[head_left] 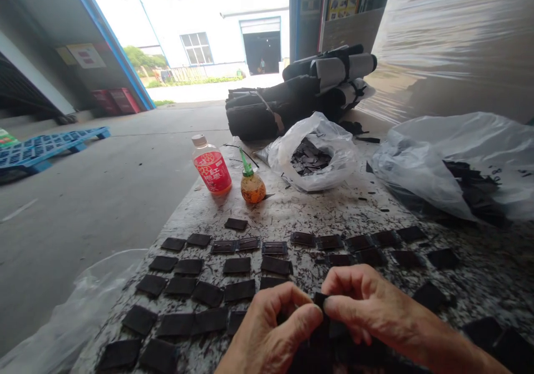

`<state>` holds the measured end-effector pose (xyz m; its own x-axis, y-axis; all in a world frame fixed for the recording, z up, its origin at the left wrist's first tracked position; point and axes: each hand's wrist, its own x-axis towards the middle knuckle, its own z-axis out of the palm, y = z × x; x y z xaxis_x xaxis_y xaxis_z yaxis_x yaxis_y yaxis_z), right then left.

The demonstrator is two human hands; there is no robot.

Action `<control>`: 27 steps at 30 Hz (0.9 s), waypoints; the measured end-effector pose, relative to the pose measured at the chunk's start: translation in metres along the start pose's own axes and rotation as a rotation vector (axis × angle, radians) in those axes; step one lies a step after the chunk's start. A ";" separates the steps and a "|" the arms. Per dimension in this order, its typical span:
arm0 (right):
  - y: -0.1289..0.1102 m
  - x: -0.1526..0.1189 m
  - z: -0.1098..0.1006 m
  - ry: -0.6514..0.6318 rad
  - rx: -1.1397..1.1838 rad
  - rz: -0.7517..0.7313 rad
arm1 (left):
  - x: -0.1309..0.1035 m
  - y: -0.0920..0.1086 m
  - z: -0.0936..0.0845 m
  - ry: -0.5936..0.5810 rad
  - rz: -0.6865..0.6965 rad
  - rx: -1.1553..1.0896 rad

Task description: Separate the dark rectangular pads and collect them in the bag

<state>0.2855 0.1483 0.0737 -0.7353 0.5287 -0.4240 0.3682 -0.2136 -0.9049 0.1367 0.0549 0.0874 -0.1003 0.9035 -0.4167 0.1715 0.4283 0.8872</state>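
Note:
Between both hands is a small black piece [320, 300], pinched by fingertips near the table's front. My left hand [277, 324] grips it from the left with thumb and forefinger. From the right, my right hand [367, 307] pinches the same piece, its fingers curled. The lower part of the piece merges with the dark area below and cannot be made out. Around the hands, black rectangular pieces [239, 290] lie in rows on the speckled table [200, 212]. A few in the upper rows, such as one dark piece [274, 247], have shiny clear edges.
A red-labelled bottle [212, 171] and a small orange bottle with a green nozzle [252, 187] stand behind the rows. Farther back are an open plastic bag of black scraps [311, 157], another bag [421, 162] at right and black rolls [271, 107]. A blue pallet [50, 146] lies left.

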 end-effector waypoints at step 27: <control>0.002 0.001 0.008 -0.005 0.055 -0.011 | 0.007 -0.003 -0.001 0.094 0.052 -0.151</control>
<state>0.2806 0.1417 0.0715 -0.7424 0.5269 -0.4137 0.3278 -0.2528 -0.9103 0.1348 0.0600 0.0817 -0.1873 0.9159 -0.3551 0.0302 0.3667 0.9298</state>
